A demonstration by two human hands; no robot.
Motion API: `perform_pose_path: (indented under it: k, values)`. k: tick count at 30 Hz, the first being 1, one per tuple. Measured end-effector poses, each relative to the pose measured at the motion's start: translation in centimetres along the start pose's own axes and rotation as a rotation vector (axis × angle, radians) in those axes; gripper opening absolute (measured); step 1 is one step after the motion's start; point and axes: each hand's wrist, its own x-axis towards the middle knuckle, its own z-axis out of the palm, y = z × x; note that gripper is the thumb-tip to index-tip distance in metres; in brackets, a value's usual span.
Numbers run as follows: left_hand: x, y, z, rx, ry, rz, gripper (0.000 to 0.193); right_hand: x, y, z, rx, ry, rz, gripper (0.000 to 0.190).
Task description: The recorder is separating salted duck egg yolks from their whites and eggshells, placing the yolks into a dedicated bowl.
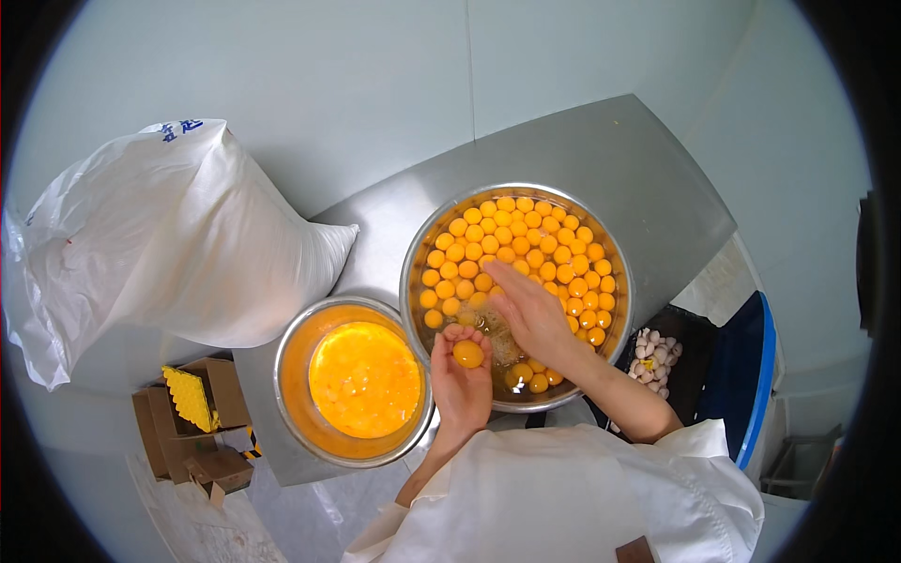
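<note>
My left hand (461,394) is cupped palm up at the near rim of a large steel bowl (628,281). A single egg yolk (467,354) rests in it. Over the bowl, my right hand (536,317) is stretched out flat with its palm down, and its underside is hidden. Many whole egg yolks (507,236) sit in clear liquid in this bowl, with some froth (504,345) beneath my hands. Close by on the left stands a smaller steel bowl (285,415) holding a mass of yellow-orange yolk (366,380).
Both bowls stand on a steel table (619,162) against a pale wall (338,77). A big white sack (204,239) occupies the left. Below it are cardboard boxes (162,436) with yellow egg trays (188,397). At right, a blue bin (750,373) with a black liner holds eggshells (654,359).
</note>
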Motion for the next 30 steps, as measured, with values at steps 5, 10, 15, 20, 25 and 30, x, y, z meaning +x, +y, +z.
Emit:
perform_pose_path:
  k: [5, 10, 15, 20, 25, 30]
  values:
    - [-0.5, 1.1, 2.8, 0.558, -0.195, 0.169, 0.032, -0.7, 0.5, 1.0, 0.649, -0.111, 0.348, 0.034]
    - [1.6, 2.9, 2.5, 0.982, -0.202, 0.603, 0.037, -0.4, 5.0, 1.3, 1.408, -0.479, 0.387, 0.034]
    - [1.5, 0.8, -1.1, 0.272, -0.209, 0.085, 0.031, -0.1, 0.8, 1.9, 0.71, -0.146, 0.185, 0.028]
    - [0.0, 0.9, -0.3, -0.088, 0.041, -0.24, 0.023, 0.0, -3.5, 0.2, 0.46, -0.117, -0.048, 0.033]
    - [-0.8, 4.8, -0.9, 0.024, -0.083, 0.112, 0.02, -1.7, 2.7, -2.7, 0.329, -0.158, 0.201, 0.028]
    - [-0.2, 8.0, -5.2, 1.072, 0.087, 0.767, 0.021, -3.3, 6.8, -2.8, -0.215, -0.375, 0.086, 0.032]
